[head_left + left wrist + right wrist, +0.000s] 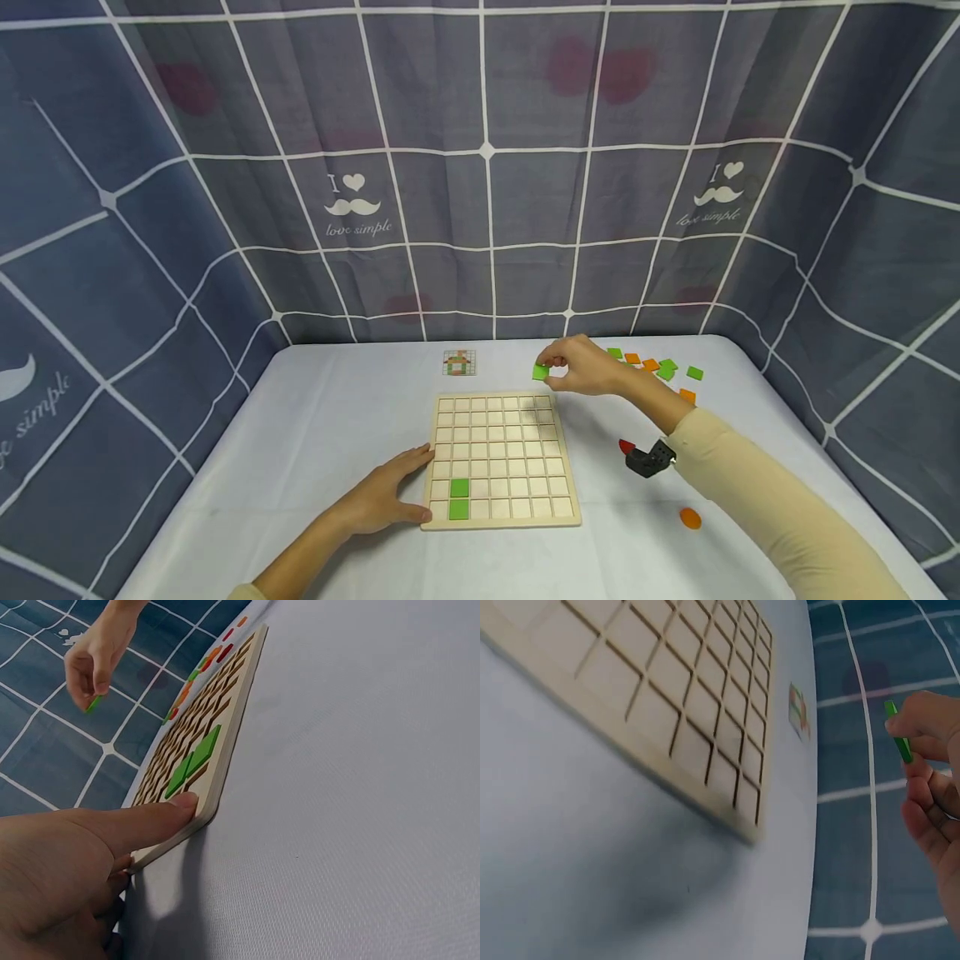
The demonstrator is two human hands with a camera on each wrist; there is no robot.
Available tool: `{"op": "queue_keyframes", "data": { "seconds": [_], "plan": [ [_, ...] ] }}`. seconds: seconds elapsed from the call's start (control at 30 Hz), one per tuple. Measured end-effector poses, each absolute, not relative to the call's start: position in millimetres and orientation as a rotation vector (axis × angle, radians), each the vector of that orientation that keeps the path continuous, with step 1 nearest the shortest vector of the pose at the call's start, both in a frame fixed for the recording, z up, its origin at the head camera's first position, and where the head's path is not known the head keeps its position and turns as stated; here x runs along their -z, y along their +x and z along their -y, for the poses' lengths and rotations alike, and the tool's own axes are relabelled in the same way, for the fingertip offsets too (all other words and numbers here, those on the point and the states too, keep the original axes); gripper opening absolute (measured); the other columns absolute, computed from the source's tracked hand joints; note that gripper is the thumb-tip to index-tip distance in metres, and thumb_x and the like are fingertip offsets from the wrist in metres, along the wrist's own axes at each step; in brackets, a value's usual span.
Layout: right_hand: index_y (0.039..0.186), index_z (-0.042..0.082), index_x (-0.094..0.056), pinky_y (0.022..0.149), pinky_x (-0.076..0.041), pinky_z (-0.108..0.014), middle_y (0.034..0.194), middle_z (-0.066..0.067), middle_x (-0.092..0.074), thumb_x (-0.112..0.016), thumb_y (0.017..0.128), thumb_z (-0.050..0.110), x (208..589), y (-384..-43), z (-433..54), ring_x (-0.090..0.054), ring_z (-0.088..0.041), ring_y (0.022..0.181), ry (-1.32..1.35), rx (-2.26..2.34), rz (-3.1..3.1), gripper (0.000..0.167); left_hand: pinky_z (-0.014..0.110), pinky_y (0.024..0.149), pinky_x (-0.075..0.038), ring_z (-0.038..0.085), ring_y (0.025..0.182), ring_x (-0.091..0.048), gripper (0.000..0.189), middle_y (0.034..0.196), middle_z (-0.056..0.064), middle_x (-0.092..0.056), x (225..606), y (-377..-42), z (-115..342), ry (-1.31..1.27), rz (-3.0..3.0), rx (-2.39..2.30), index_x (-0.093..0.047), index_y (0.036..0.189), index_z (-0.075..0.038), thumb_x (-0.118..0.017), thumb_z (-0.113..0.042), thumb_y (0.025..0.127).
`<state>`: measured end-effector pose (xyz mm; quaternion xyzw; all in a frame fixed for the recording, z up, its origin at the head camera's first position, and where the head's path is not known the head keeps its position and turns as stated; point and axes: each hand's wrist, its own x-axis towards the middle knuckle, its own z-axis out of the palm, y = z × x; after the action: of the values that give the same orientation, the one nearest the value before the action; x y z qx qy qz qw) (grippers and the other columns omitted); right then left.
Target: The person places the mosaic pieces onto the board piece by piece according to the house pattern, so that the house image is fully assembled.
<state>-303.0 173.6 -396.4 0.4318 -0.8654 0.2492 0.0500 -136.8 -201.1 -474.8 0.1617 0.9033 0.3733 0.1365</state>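
Pinched between the thumb and fingers of my right hand (588,367) is a small green square tile (540,372), held above the table past the far right corner of a wooden grid board (497,451). That tile (898,731) appears edge-on in the right wrist view. My left hand (378,496) rests along the board's left edge, with thumb and index finger spread apart. In the left wrist view its thumb (154,823) presses on the board's near corner; the other fingers are partly hidden. Two green tiles (459,487) lie in adjoining cells near that corner.
A small picture card (459,362) lies beyond the board. Loose green tiles (694,373) and orange pieces (687,396) are scattered at the back right. A black device (649,458) sits by the right wrist, and an orange round piece (690,518) lies nearer.
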Motion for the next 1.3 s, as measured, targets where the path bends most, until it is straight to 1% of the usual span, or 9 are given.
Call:
{"op": "queue_keyframes", "data": {
  "seconds": [0.13,0.2,0.37,0.63,0.9,1.13,1.3],
  "plan": [
    [0.105,0.008,-0.079,0.077,-0.058,-0.039,0.100,0.003,-0.072,-0.076,0.085,0.009,398.2,-292.5,-154.9,-0.064,-0.018,0.086,1.406,-0.776,2.624,0.020,0.069,0.117,-0.020,0.044,0.151,-0.024,0.092,0.164,0.010,-0.037,474.9,-136.9,200.9,0.474,-2.616,-1.078,-0.047,0.155,-0.005,-0.090,-0.034,0.079],
    [0.105,0.008,-0.079,0.079,-0.058,-0.040,0.102,0.002,-0.073,-0.075,0.085,0.010,399.0,-287.3,-146.0,-0.066,-0.019,0.089,1.444,-0.801,2.622,0.021,0.069,0.117,-0.019,0.044,0.151,-0.024,0.092,0.164,0.010,-0.037,474.7,-136.9,200.8,0.474,-2.614,-1.083,-0.047,0.155,-0.005,-0.090,-0.034,0.079],
    [0.108,0.008,-0.078,0.083,-0.057,-0.033,0.105,0.002,-0.073,-0.073,0.087,0.010,404.8,-276.6,-126.3,-0.069,-0.020,0.093,1.529,-0.819,2.611,0.021,0.069,0.117,-0.019,0.044,0.151,-0.024,0.092,0.164,0.010,-0.036,474.1,-136.7,200.5,0.468,-2.611,-1.089,-0.047,0.155,-0.005,-0.090,-0.033,0.079],
    [0.111,0.006,-0.077,0.086,-0.056,-0.025,0.107,0.001,-0.073,-0.075,0.088,0.011,418.6,-258.6,-100.0,-0.068,-0.011,0.098,1.704,-0.819,2.577,0.023,0.070,0.116,-0.020,0.044,0.151,-0.025,0.091,0.164,0.009,-0.037,475.6,-137.2,201.9,0.474,-2.616,-1.073,-0.047,0.155,-0.007,-0.089,-0.034,0.079],
    [0.112,0.008,-0.078,0.085,-0.053,-0.019,0.107,0.003,-0.073,-0.077,0.090,0.013,441.9,-245.7,-83.8,-0.065,-0.005,0.097,1.725,-0.837,2.618,0.023,0.070,0.117,-0.019,0.045,0.150,-0.025,0.092,0.164,0.010,-0.037,475.2,-138.5,201.5,0.477,-2.615,-1.097,-0.047,0.155,-0.006,-0.090,-0.034,0.078],
    [0.116,0.007,-0.077,0.082,-0.050,-0.014,0.104,0.004,-0.071,-0.078,0.093,0.015,462.4,-237.5,-68.9,-0.063,-0.002,0.090,1.812,-0.834,2.602,0.024,0.070,0.117,-0.019,0.045,0.150,-0.025,0.093,0.164,0.011,-0.036,474.3,-138.8,202.3,0.488,-2.616,-1.095,-0.046,0.155,-0.006,-0.089,-0.034,0.078],
    [0.121,0.007,-0.076,0.080,-0.048,-0.012,0.105,0.007,-0.070,-0.074,0.097,0.017,471.3,-236.7,-61.1,-0.058,0.001,0.091,1.851,-0.789,2.628,0.025,0.071,0.116,-0.020,0.045,0.150,-0.025,0.092,0.164,0.012,-0.036,474.3,-138.9,202.3,0.494,-2.610,-1.092,-0.046,0.155,-0.006,-0.089,-0.035,0.080]
  ]
}}
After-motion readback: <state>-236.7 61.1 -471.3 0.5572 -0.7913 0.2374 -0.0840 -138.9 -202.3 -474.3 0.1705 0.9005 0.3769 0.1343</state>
